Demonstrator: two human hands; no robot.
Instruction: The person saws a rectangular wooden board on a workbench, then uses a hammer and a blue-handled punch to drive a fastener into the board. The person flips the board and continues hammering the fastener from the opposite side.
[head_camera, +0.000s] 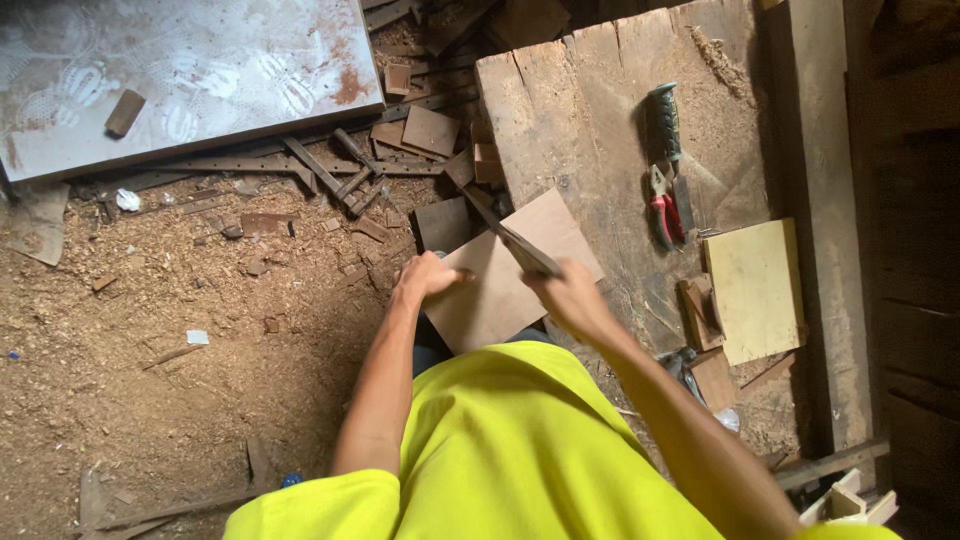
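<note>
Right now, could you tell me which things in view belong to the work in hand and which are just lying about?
In use:
- left hand steadying the thin brown board
- right hand gripping the saw
- workbench

Lying about:
- red-handled pliers
- yellow board
- grey sheet
- wood scraps

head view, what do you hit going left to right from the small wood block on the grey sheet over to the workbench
small wood block → left hand → thin board → right hand → red pliers → yellow board
</note>
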